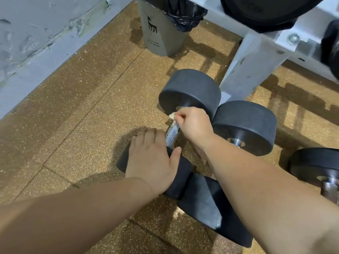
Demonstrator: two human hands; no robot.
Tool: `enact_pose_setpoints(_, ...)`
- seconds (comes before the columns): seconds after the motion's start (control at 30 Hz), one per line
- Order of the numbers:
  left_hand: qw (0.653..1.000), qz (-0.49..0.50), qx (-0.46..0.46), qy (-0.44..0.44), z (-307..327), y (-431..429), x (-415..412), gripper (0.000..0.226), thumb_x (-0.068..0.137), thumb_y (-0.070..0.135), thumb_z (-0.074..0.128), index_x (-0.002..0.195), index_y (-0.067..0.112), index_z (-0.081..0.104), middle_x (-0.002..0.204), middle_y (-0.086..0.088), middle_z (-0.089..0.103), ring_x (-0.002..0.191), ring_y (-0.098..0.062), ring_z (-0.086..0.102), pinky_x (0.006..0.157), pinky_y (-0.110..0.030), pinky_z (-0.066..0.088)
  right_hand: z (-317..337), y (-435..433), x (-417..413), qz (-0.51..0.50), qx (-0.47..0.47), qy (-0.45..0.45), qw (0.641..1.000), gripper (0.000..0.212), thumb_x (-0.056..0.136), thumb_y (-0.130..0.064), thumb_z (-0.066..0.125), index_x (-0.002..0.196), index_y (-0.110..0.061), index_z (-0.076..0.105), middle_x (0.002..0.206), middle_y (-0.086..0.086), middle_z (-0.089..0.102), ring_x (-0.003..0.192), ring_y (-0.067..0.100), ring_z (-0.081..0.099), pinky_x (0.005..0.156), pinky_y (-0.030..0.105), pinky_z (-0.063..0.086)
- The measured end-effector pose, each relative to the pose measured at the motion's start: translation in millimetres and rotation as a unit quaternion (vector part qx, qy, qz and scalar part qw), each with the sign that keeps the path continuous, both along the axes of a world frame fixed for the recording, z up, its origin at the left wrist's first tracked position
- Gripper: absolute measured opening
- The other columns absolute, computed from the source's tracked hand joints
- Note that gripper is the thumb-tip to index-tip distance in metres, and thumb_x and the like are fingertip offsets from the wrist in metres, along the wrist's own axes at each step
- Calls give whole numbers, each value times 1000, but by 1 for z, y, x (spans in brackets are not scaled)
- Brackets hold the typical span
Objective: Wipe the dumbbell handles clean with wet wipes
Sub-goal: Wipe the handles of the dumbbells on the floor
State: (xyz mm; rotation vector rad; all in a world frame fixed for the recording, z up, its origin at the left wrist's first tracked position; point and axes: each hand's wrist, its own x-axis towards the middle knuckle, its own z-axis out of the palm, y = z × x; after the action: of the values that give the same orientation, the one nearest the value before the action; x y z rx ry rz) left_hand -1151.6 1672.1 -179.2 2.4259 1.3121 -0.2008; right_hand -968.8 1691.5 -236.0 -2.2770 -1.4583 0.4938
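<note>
A black dumbbell lies on the speckled floor, its knurled steel handle running toward me. My right hand grips a small crumpled wet wipe against the far end of that handle, close to the far head. My left hand lies flat with straight fingers on the near head of the same dumbbell. A second dumbbell lies just to the right, its handle mostly hidden by my right forearm.
A grey bin with a black bag stands at the back. A white metal rack holding black weights rises at the right. A third dumbbell lies at the right edge. A grey wall borders the left.
</note>
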Motion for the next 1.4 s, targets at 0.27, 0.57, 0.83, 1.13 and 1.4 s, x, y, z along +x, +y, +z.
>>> enact_pose_setpoints(0.27,1000,-15,-19,-1,6,-15,7,88,83,59,3,157,15,23,166,-11,19,155,-32,5,126,-50,1,15,-33,-22,213,-85,19,973,17,87,-21,58,71,-16,61,70,1,62,66,26,53,59,33,42)
enact_pose_setpoints(0.57,997,-71,-33,-10,17,-46,19,89,81,51,-1,162,14,4,169,-11,-9,153,-30,-20,123,-50,-15,5,-23,6,49,-35,-53,997,23,95,-28,55,93,-20,76,99,1,75,96,26,65,82,40,54)
enact_pose_setpoints(0.83,996,-47,-49,-58,-3,-18,3,89,88,77,18,157,23,24,167,-7,16,154,-27,10,126,-45,5,8,-42,37,151,-42,-24,987,19,98,-28,60,101,-22,79,99,-3,76,92,19,69,85,39,54)
enact_pose_setpoints(1.13,996,-59,-55,-26,-7,-31,17,99,88,81,30,161,18,6,170,-9,2,156,-27,4,126,-48,10,11,-63,9,225,-93,-84,966,20,91,-29,54,91,-25,74,89,-3,69,81,23,64,69,40,54)
enact_pose_setpoints(1.4,996,-54,-59,-45,-9,-24,11,99,87,80,30,161,17,8,169,-7,8,155,-24,7,126,-46,12,10,-53,15,72,-62,-114,989,23,96,-31,52,99,-27,75,96,1,74,89,28,67,75,39,55)
